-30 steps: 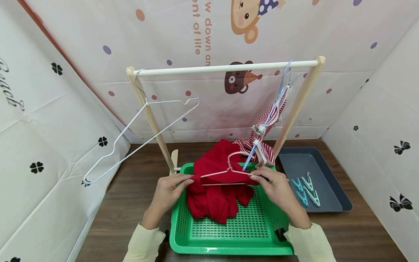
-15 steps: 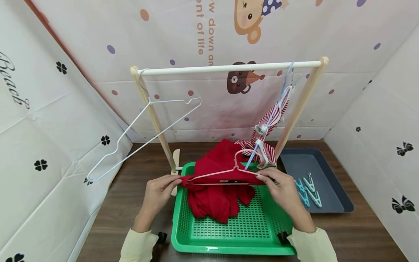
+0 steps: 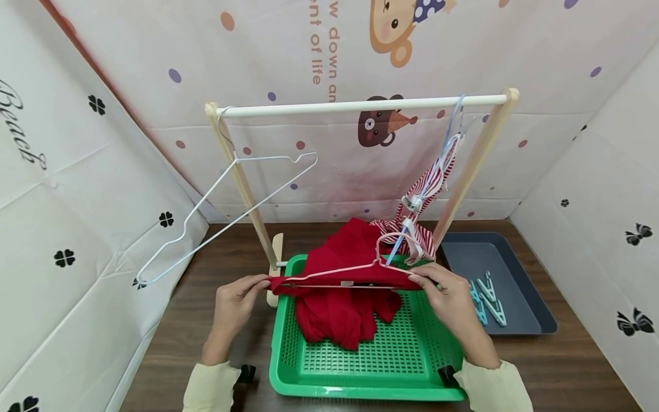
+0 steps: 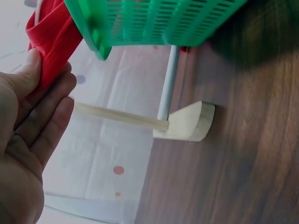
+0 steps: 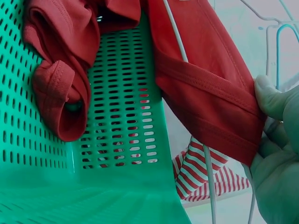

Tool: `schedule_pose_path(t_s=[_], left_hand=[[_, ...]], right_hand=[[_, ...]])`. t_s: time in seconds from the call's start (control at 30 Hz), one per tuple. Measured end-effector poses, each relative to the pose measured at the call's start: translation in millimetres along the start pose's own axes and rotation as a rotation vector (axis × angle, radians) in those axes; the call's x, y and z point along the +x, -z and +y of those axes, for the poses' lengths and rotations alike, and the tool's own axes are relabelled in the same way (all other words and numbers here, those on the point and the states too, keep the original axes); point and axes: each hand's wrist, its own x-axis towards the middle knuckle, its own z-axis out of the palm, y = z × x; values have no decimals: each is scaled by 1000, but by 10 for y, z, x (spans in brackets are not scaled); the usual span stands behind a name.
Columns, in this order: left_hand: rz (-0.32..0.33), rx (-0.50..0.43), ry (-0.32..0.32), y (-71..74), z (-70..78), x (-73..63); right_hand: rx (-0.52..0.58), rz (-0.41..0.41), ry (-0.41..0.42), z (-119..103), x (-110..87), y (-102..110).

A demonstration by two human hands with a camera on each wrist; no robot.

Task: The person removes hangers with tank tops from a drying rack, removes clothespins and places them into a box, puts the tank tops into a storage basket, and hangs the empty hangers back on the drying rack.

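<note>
A red garment point(image 3: 340, 323) lies over the green basket point(image 3: 365, 393), its upper edge stretched level between both hands. My left hand point(image 3: 234, 303) pinches the left end of that edge between thumb and fingers, also seen in the left wrist view. At the other end, my right hand point(image 3: 453, 297) pinches the cloth beside the arm of a pink hanger point(image 3: 378, 252). The hanger sits along the stretched edge, its hook upward and its left tip inside the cloth. A stitched hem point(image 5: 210, 84) crosses the hanger wire in the right wrist view.
A rack with a white bar point(image 3: 329, 107) stands behind the basket. An empty white hanger point(image 3: 236, 159) hangs at its left, a red-and-white striped garment point(image 3: 424, 183) with hangers at its right. A dark tray point(image 3: 535, 309) with several clothespins point(image 3: 495, 312) lies at right.
My left hand has moved left, drawing the garment's edge out wider. My right hand and the pink hanger have shifted slightly right. The head view has also moved a little.
</note>
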Motion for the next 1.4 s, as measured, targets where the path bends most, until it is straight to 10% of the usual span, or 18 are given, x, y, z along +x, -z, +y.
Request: schedule_pose_path(t_s=[0.6,1.1,1.4], left_hand=[[80,171,80,-83,-146,-39],[-32,39,28,-107,0,-37],[-117,-76,102,-70,101,-15]], right_hand=[[59,-1,-24,-37,22,34],[85,-10,-30,-76,66,12],[73,-29,-14,-71,61,-34]])
